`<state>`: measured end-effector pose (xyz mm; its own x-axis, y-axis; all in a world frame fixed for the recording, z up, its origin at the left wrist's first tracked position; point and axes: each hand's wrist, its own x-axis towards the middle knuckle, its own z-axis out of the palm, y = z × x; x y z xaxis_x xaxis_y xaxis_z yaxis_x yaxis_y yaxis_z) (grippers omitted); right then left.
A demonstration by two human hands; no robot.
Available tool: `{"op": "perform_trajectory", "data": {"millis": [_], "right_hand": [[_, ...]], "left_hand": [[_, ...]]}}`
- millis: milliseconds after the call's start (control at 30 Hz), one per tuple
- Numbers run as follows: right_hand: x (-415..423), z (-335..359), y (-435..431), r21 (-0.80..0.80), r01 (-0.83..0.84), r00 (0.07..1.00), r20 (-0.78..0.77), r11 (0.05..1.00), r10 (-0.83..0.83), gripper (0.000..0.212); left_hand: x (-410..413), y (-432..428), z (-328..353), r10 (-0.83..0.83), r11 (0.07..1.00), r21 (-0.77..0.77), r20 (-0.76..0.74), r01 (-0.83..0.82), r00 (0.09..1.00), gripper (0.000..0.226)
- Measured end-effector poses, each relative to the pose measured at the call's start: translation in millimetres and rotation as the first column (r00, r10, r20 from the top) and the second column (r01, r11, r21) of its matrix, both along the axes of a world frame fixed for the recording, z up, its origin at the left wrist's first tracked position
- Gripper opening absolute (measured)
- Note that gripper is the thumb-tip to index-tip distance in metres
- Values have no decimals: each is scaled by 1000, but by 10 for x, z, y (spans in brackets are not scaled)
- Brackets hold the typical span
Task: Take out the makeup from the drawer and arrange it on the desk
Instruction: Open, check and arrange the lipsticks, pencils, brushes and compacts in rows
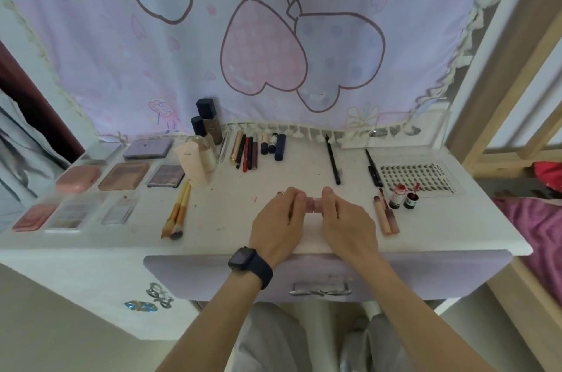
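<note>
White worktop (231,213) of makeup (124,176) under a lilac balloon curtain (273,37); left hand (278,219) and right hand (346,219) pinch one pink case (314,204); lash tray (422,177) lettering blurred.

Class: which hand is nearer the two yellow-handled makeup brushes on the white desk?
Left. The left hand sits right of the yellow-handled makeup brushes; the right hand is farther right, beyond it.

Lash tray (419,177) edge: upright letters along its right side, seemingly "XOYO", blurred.
Two small bottles (397,199), just in front of the lash tray: dark label bands with pale print, unreadable.
Cream tube (190,163), well left of the lash tray: one tiny line of print, unreadable.
</note>
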<state>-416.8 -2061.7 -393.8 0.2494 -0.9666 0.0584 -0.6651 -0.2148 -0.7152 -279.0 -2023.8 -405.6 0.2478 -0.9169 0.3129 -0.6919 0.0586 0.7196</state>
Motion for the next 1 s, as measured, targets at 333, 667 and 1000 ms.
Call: {"op": "perform_trajectory", "data": {"millis": [333,667,1000], "right_hand": [[-25,-123,-28,-173,16,999,41,985,-10,71],[-44,-119,-1,-122,-51,995,80,991,61,57],[-243,-93,-2,-49,-173,935,304,984,180,18]], "left_hand": [[6,-134,-43,58,991,122,-71,-49,996,55],[0,-108,-27,98,991,100,-113,-87,989,68],[-14,-102,7,131,987,103,-69,-124,989,58]]}}
